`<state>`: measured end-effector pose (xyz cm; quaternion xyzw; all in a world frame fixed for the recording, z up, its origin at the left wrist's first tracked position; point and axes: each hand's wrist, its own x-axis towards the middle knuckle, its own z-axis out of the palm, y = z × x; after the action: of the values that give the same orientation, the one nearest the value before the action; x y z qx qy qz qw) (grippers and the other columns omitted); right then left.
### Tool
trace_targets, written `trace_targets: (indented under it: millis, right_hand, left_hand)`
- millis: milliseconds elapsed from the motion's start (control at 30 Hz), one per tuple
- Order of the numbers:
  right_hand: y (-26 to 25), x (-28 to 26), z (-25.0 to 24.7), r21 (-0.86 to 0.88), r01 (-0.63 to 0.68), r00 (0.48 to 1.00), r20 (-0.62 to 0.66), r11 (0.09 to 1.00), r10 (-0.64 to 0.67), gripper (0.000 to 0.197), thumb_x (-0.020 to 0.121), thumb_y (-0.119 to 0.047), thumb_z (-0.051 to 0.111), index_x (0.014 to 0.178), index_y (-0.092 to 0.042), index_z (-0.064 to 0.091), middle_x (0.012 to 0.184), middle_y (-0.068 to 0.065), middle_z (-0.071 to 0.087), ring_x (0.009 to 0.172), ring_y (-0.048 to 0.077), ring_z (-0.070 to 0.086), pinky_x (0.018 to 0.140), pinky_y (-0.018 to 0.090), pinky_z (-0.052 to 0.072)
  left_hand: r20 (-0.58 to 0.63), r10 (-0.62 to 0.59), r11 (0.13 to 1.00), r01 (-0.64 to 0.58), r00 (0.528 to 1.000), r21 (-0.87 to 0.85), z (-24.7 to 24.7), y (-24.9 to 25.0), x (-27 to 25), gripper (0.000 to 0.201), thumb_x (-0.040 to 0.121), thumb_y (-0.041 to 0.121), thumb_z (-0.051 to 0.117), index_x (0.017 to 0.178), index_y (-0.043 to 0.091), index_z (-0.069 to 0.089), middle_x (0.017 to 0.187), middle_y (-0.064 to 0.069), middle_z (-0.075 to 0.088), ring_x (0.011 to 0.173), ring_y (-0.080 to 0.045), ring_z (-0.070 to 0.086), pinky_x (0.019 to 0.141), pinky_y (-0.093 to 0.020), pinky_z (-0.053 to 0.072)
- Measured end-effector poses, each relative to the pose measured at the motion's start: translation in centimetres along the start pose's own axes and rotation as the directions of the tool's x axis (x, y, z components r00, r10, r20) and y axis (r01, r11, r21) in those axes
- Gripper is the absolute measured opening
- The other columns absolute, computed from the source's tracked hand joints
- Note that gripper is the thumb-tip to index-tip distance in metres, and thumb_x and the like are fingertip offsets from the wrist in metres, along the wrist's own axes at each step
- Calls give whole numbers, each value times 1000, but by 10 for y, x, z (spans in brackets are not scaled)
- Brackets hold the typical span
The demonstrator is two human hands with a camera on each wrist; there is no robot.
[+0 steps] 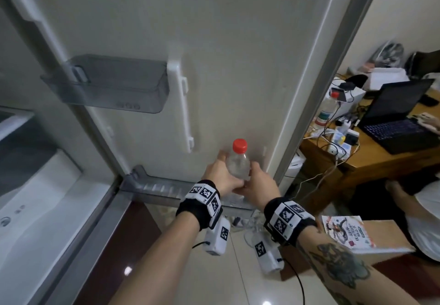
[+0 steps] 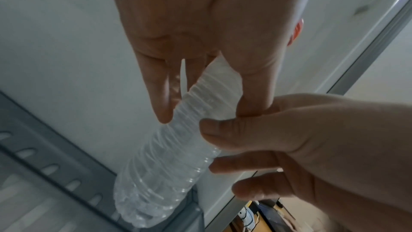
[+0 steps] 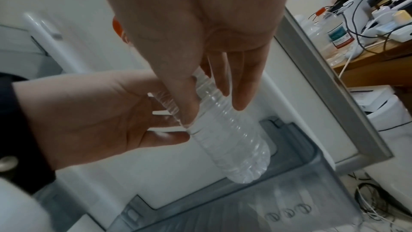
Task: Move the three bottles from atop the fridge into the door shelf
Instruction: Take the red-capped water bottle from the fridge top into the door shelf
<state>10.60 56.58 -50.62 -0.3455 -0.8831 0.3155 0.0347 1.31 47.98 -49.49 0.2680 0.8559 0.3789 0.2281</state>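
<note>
A clear ribbed bottle (image 1: 238, 164) with a red cap (image 1: 239, 144) stands upright between both my hands at the open fridge door. My left hand (image 1: 222, 172) grips its left side, thumb and fingers around the body. From the right, my right hand (image 1: 258, 178) curls its fingers round the bottle (image 2: 178, 147) too. The bottle's base (image 3: 243, 170) is down inside the right end of the grey lower door shelf (image 3: 301, 191); whether it touches the shelf floor I cannot tell. Nothing else is in that shelf (image 1: 162, 189).
A smoky upper door shelf (image 1: 107, 83) hangs higher up on the left. Fridge drawers (image 1: 35, 185) lie at far left. Right of the door stands a wooden desk (image 1: 371, 162) with a laptop (image 1: 400, 119), cables and another red-capped bottle (image 1: 327, 108). A book (image 1: 345, 231) lies on a box.
</note>
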Motion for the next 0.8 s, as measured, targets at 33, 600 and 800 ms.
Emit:
trace_targets:
  millis: [33,600,800]
  right_hand:
    - [3,1,3,-15,-6,1000,5,1000,6,58,77,-32,79,119,-11,47,113,12,71,102,34,68,81,40,55]
    - [29,4,23,-34,-77,995,58,996,78,49,79,-29,78,113,-5,52,109,18,70,104,39,66,74,33,46]
    - [42,2,28,-49,-77,997,19,996,78,38,79,-33,71,104,-7,58,100,18,72,96,40,67,69,32,47]
  left_hand:
    - [9,-1,1000,1,1000,0,4,-3,3,60,61,28,76,111,26,42,87,0,67,77,-23,64,62,-22,44]
    - [31,-47,998,45,998,34,37,-28,10,52,66,33,74,105,21,43,88,-5,67,78,-27,64,65,-25,48]
    - [36,-69,998,69,997,14,49,-30,6,52,64,41,73,103,25,42,88,-3,67,80,-26,66,69,-30,53]
